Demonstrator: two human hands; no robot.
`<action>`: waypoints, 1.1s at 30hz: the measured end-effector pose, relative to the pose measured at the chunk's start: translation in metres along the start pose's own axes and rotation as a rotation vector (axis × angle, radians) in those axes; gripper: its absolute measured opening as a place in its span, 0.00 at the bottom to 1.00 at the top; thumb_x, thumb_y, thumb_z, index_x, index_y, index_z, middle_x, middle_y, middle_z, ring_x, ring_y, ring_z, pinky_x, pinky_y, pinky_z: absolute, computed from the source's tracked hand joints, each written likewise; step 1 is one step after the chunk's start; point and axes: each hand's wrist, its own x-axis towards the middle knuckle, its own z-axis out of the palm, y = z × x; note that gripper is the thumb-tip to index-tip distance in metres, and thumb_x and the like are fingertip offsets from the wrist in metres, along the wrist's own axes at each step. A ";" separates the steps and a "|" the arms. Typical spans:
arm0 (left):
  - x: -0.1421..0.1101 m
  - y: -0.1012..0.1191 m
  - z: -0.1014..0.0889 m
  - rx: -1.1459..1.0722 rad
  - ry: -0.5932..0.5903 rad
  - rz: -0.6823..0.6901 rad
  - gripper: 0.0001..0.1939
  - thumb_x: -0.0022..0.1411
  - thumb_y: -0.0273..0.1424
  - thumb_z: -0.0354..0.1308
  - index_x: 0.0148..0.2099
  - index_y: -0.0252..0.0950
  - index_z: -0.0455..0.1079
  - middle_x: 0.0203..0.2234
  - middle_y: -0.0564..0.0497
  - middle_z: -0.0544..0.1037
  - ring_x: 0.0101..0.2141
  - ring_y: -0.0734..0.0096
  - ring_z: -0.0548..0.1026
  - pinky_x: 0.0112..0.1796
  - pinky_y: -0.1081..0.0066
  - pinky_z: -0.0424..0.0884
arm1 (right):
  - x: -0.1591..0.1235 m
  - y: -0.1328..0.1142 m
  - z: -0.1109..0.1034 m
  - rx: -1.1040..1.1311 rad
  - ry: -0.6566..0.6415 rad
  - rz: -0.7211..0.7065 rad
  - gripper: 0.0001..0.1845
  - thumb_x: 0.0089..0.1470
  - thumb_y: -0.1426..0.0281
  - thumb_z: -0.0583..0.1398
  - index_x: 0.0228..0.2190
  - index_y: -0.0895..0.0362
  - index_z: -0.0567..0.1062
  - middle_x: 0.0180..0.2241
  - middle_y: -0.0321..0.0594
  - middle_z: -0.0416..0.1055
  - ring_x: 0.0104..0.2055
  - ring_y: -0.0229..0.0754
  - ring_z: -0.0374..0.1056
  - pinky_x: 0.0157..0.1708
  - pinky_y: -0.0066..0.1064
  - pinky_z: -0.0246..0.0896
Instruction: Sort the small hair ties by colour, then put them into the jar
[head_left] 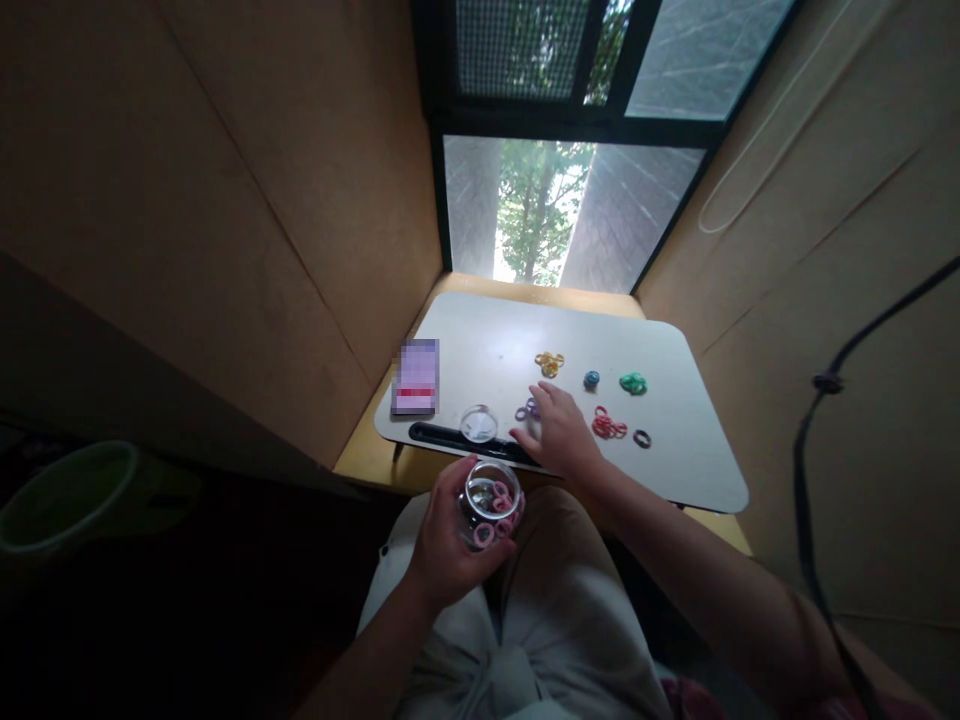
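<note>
My left hand (444,545) is wrapped round a clear round jar (466,515), held above my lap. Several small pink hair ties (484,535) lie inside it. My right hand (559,435) reaches over the front of the white table, thumb and fingers apart, beside small purple hair ties (523,412) that it partly covers. A clear round lid (478,424) lies to its left. To the right and beyond are little piles of yellow hair ties (550,363), blue hair ties (592,380), green hair ties (634,383) and red hair ties (608,425), plus a dark hair tie (642,438).
The low white table (480,335) has a black slot (442,436) along its front edge. A phone (415,377) stands or lies at its left end. Beyond is a window (540,210). A dark cord (806,480) hangs at right; a green bin (67,500) stands at left.
</note>
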 end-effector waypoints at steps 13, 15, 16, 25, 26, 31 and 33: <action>0.000 -0.002 -0.005 0.000 -0.004 -0.005 0.48 0.48 0.38 0.71 0.67 0.40 0.51 0.59 0.37 0.64 0.58 0.46 0.68 0.55 0.48 0.68 | 0.031 -0.001 0.010 -0.201 -0.238 0.005 0.20 0.64 0.61 0.53 0.34 0.61 0.79 0.36 0.50 0.76 0.38 0.46 0.70 0.35 0.32 0.57; 0.000 -0.002 -0.004 0.004 -0.007 0.006 0.48 0.48 0.38 0.71 0.67 0.40 0.52 0.59 0.37 0.64 0.58 0.46 0.68 0.55 0.49 0.68 | 0.033 -0.001 0.008 -0.208 -0.281 -0.019 0.22 0.65 0.61 0.53 0.36 0.62 0.81 0.36 0.51 0.77 0.38 0.46 0.72 0.36 0.31 0.58; 0.000 -0.001 -0.003 0.008 -0.007 0.009 0.48 0.48 0.39 0.71 0.67 0.40 0.52 0.59 0.37 0.64 0.58 0.46 0.68 0.55 0.49 0.68 | 0.033 -0.001 0.007 -0.210 -0.297 -0.028 0.23 0.65 0.60 0.52 0.36 0.63 0.81 0.37 0.52 0.77 0.38 0.47 0.73 0.36 0.31 0.58; -0.002 0.011 -0.002 0.024 -0.003 0.017 0.47 0.48 0.40 0.71 0.67 0.41 0.52 0.59 0.38 0.64 0.58 0.48 0.68 0.56 0.50 0.67 | 0.032 -0.002 0.007 -0.178 -0.266 -0.007 0.29 0.68 0.58 0.49 0.35 0.64 0.82 0.36 0.55 0.79 0.37 0.46 0.74 0.35 0.30 0.57; -0.003 0.012 -0.002 0.020 -0.002 0.017 0.47 0.49 0.40 0.71 0.67 0.41 0.52 0.59 0.38 0.64 0.58 0.48 0.68 0.56 0.50 0.68 | 0.032 0.000 0.007 -0.162 -0.243 0.005 0.29 0.68 0.58 0.48 0.34 0.64 0.81 0.36 0.55 0.79 0.37 0.46 0.74 0.35 0.30 0.57; -0.008 0.015 -0.001 -0.001 -0.001 -0.004 0.48 0.48 0.39 0.71 0.67 0.41 0.52 0.59 0.37 0.65 0.56 0.48 0.70 0.54 0.51 0.70 | 0.035 0.016 0.007 0.068 -0.036 0.175 0.30 0.68 0.58 0.47 0.24 0.60 0.78 0.27 0.48 0.77 0.31 0.42 0.71 0.33 0.29 0.54; -0.010 0.015 -0.002 -0.010 -0.009 -0.015 0.48 0.49 0.39 0.71 0.67 0.41 0.51 0.58 0.37 0.65 0.56 0.49 0.70 0.54 0.51 0.70 | 0.038 0.026 0.007 0.222 0.078 0.278 0.32 0.68 0.57 0.46 0.21 0.59 0.74 0.23 0.45 0.75 0.28 0.41 0.70 0.31 0.29 0.54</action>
